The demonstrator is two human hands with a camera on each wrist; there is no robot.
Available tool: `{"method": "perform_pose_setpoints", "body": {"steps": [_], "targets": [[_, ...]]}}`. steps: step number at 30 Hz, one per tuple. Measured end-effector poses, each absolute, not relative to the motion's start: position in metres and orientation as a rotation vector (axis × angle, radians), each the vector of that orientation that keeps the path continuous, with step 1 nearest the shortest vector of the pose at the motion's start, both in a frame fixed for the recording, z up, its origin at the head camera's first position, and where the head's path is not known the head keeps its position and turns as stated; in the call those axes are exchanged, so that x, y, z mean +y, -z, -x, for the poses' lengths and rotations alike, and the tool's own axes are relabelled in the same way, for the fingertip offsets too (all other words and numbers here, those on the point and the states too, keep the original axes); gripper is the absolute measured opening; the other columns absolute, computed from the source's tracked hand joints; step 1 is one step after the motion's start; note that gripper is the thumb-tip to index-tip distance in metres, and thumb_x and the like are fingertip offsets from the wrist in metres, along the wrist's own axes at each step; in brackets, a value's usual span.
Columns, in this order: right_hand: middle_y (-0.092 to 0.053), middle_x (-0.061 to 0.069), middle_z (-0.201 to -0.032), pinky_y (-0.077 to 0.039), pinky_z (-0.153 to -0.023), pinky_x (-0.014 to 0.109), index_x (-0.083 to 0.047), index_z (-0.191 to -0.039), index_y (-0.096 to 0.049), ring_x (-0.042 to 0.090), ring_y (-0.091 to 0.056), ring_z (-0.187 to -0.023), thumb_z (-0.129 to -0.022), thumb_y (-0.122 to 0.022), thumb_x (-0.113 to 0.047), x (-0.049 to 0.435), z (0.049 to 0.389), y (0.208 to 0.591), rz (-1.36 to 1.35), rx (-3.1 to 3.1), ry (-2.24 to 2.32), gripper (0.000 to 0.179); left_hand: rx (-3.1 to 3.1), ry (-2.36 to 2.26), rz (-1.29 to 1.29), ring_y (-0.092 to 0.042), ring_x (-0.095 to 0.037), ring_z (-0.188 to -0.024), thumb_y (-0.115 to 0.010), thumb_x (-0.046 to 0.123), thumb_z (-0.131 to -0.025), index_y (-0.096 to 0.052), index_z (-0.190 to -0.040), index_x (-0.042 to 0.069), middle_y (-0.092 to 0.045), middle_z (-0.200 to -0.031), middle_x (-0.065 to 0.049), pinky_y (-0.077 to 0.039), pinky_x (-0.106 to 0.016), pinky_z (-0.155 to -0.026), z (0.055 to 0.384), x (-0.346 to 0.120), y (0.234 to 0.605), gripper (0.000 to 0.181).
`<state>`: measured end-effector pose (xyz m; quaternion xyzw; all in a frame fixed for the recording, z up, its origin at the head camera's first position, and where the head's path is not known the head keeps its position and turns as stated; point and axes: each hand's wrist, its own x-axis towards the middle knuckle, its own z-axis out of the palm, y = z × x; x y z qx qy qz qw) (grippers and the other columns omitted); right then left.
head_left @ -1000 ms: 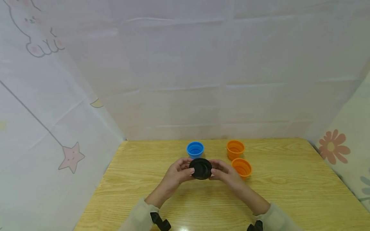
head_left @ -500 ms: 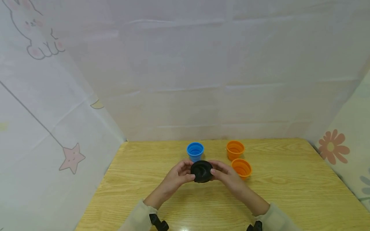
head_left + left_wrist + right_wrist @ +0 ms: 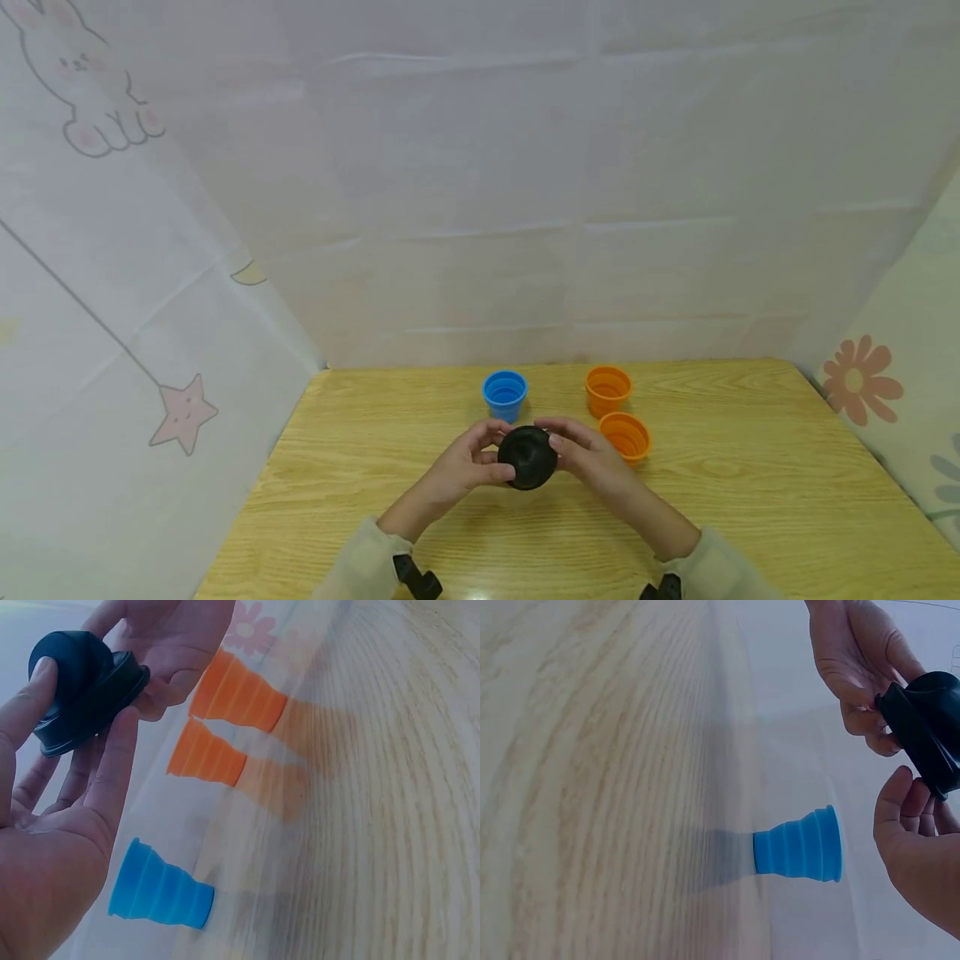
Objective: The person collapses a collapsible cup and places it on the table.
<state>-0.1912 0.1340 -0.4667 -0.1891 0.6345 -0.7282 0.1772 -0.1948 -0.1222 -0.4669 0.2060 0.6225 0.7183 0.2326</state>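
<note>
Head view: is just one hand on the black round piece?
No, the left hand and right hand hold the black round piece from opposite sides.

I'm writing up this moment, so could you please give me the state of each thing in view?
black piece: held up off the table
left hand: gripping the black piece
right hand: gripping the black piece
blue cup: upright, uncovered, extended
far orange cup: upright, uncovered, extended
near orange cup: upright, uncovered, extended
</note>
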Motion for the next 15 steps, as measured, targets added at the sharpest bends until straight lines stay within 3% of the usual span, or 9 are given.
{"method": "perform_pose_setpoints", "body": {"steps": [6, 10, 15], "targets": [[-0.056, 0.014, -0.132, -0.055, -0.097, 0.037, 0.009, -0.147, -0.037, 0.021, -0.063, -0.115, -0.107, -0.053, -0.019, 0.1346, 0.1887, 0.4710, 0.511, 1.687, 2.109, 0.051, 1.706, -2.025, -0.552, -0.067, -0.020, -0.105, -0.076, 0.013, -0.092, -0.042, -0.137, 0.009, -0.054, -0.122, -0.008, -0.059, -0.032, -0.086, 0.1936, -0.1189, 0.4693, 0.057], [-0.058, 0.013, -0.126, -0.057, -0.095, 0.037, 0.005, -0.149, -0.038, 0.022, -0.064, -0.110, -0.106, -0.054, -0.017, 0.1354, 0.1888, 0.4750, 0.514, 1.722, 2.093, 0.051, 1.733, -1.991, -0.571, -0.066, -0.020, -0.107, -0.074, 0.014, -0.094, -0.041, -0.137, 0.006, -0.053, -0.124, -0.008, -0.058, -0.032, -0.088, 0.1933, -0.1194, 0.4689, 0.055], [-0.063, 0.013, -0.121, -0.058, -0.090, 0.037, 0.003, -0.147, -0.046, 0.024, -0.067, -0.105, -0.105, -0.058, -0.018, 0.1362, 0.1908, 0.4767, 0.529, 1.819, 2.025, 0.048, 1.821, -1.921, -0.562, -0.063, -0.021, -0.109, -0.062, 0.022, -0.102, -0.047, -0.130, -0.002, -0.054, -0.123, -0.010, -0.058, -0.039, -0.091, 0.1928, -0.1222, 0.4651, 0.040]]}}
